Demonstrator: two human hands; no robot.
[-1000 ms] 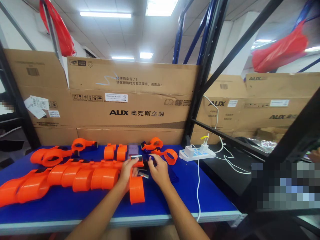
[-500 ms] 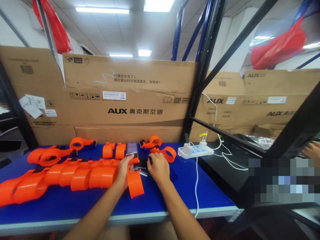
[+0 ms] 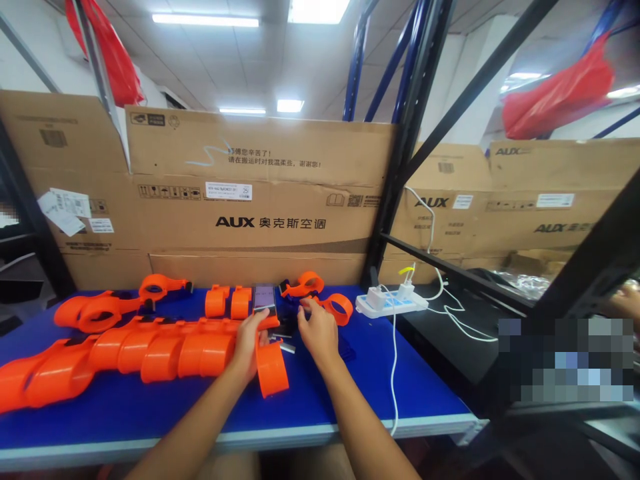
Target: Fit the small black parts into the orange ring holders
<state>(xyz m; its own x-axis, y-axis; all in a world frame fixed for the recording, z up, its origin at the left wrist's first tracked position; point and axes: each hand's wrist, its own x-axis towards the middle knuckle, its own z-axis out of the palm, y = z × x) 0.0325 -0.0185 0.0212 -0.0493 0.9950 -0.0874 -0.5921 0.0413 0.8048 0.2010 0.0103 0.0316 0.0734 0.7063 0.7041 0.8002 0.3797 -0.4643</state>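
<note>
My left hand (image 3: 245, 341) is closed around an orange tape dispenser (image 3: 273, 368), its ring hanging down on the right side of the hand. My right hand (image 3: 320, 332) is over small dark parts (image 3: 284, 327), with its fingers bent together at the tips; whatever they pinch is too small to make out. Thin silvery strips (image 3: 287, 347) lie between the two hands. Just beyond my left hand is a phone (image 3: 263, 297) with a lit screen. Behind my right hand lies another orange dispenser (image 3: 340, 308).
A row of orange dispensers (image 3: 160, 353) stretches left across the blue table (image 3: 280, 423). Several more lie at the back. A white power strip (image 3: 390, 303) with plugs and cables sits at right, beside a black rack post (image 3: 387, 193). Cardboard (image 3: 260, 230) walls the back.
My right hand has lifted slightly and shifted a little to the right from the small dark parts. My left hand and the dispenser in it stay almost still.
</note>
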